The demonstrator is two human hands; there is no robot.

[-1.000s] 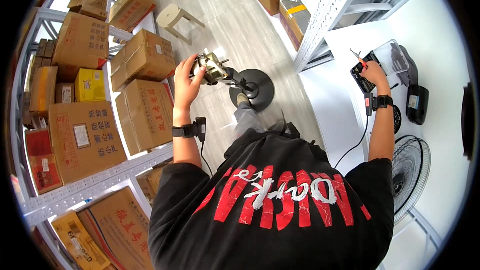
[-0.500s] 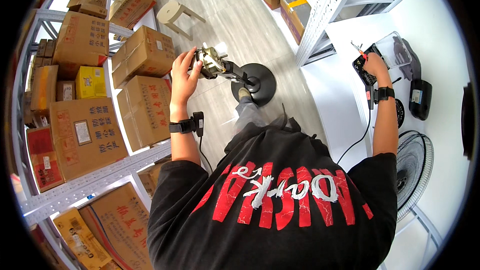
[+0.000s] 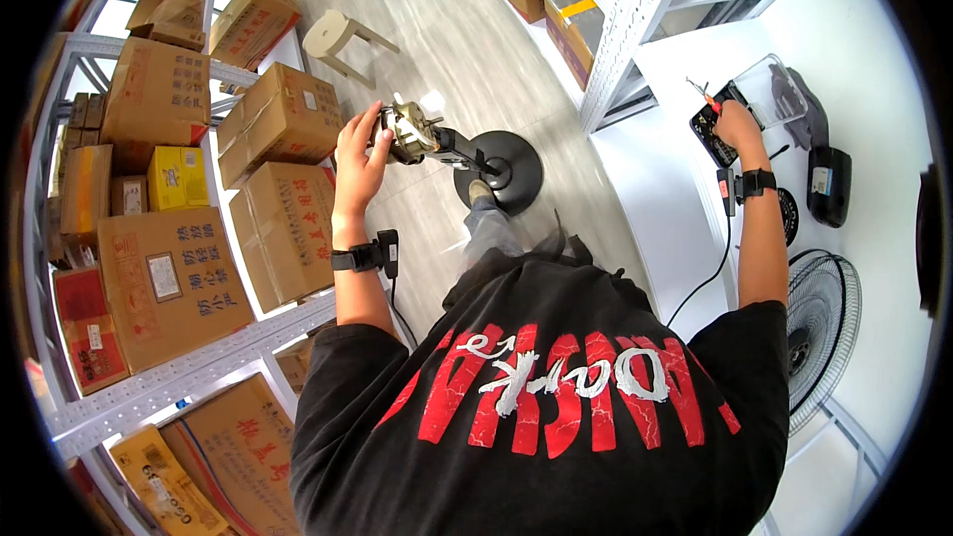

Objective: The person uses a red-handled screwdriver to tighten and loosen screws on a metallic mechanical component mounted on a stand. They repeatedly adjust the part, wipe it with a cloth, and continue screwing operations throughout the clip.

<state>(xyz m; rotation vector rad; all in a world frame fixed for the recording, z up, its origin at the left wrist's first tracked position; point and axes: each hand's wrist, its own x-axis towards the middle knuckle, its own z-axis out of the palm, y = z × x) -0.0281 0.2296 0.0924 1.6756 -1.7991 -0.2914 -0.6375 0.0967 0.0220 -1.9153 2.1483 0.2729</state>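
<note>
A view from above: a person in a black T-shirt (image 3: 536, 437) stands between shelves of cartons (image 3: 285, 230) and a white table (image 3: 660, 228).

The left hand (image 3: 359, 169) is at the bare metal motor (image 3: 409, 134), which sits at the head of a dark stand over a round black base (image 3: 519, 187) on the floor. Its fingers curve against the motor's left end, with the thumb set apart from them; I cannot tell whether they grip firmly or only steady it. Compared with a second ago, the thumb appears to lap a little less over the motor, which remains beside this hand.

The right hand, (image 3: 738, 126) over the table, is closed around a red-handled tool (image 3: 714, 104), its metal tip pointing up and left. Beneath and beside it lies a black tray (image 3: 707, 147). This hold looks the same as in the earlier frames.

Near the tray are a clear box (image 3: 770, 72), a grey cover (image 3: 813, 121), a black housing (image 3: 828, 189) and a round black part (image 3: 787, 216). A wire fan guard (image 3: 834, 337) lies closer to the right sleeve. These keep their places; the whole view has merely shifted slightly. A shoe (image 3: 480, 189) shows at the base's edge; a pale stool (image 3: 329, 35) stands farther off.
</note>
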